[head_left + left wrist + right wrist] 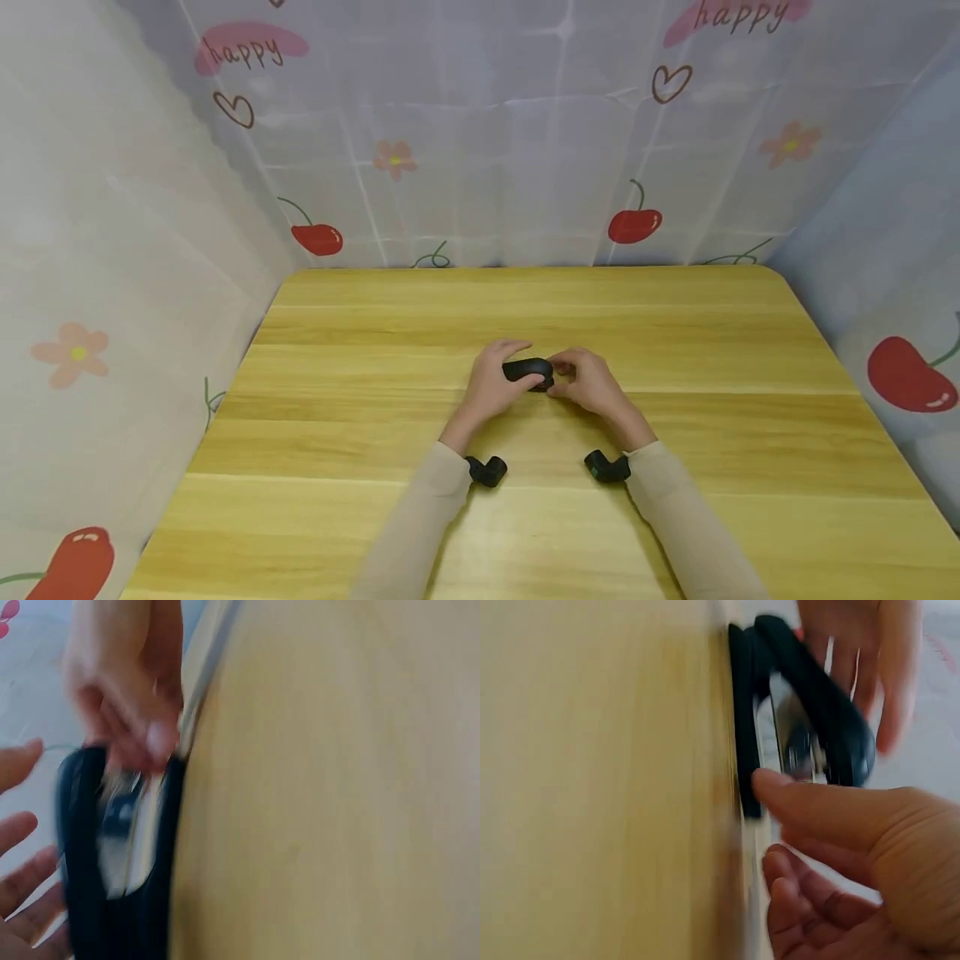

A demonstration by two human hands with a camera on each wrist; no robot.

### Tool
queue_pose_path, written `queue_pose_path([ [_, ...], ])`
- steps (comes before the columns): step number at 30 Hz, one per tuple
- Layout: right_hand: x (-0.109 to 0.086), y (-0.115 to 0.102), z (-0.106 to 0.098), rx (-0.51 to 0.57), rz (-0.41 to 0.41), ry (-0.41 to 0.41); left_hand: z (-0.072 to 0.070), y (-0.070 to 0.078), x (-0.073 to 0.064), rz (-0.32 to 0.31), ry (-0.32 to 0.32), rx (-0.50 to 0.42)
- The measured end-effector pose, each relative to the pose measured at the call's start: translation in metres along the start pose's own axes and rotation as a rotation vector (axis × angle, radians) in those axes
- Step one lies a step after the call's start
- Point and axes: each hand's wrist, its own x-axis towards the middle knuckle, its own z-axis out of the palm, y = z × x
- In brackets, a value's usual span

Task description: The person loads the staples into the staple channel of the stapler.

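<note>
A black stapler (529, 367) sits on the wooden table between the two hands, its front end toward the right. In the right wrist view its upper arm (817, 690) is raised from the base (745, 735), baring metal parts in the gap. My left hand (491, 382) is around the stapler's rear and side, with fingers spread and fairly straight in the left wrist view. At the front end, my right hand (592, 383) pinches the stapler, its thumb (817, 806) against the base tip and the other fingers curled close by. Blur softens both wrist views.
The wooden table (525, 525) reaches back to a printed curtain (495, 192) with cherries and hearts. More curtain hangs at both sides. A small black device (487, 472) is on the left wrist, another device (606, 467) on the right.
</note>
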Motion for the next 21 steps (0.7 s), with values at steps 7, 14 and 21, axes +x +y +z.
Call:
queue_pose_path([
  [7,-0.010,0.008,-0.041,-0.142,0.006,0.135,-0.058,-0.019,-0.011,-0.043,0.053,0.280],
  [14,-0.016,0.024,-0.080,-0.415,0.062,0.177,-0.108,-0.044,-0.019,-0.193,0.026,0.581],
  [21,-0.020,0.036,-0.102,-0.541,0.169,0.077,-0.131,-0.062,-0.024,-0.278,-0.066,0.729],
])
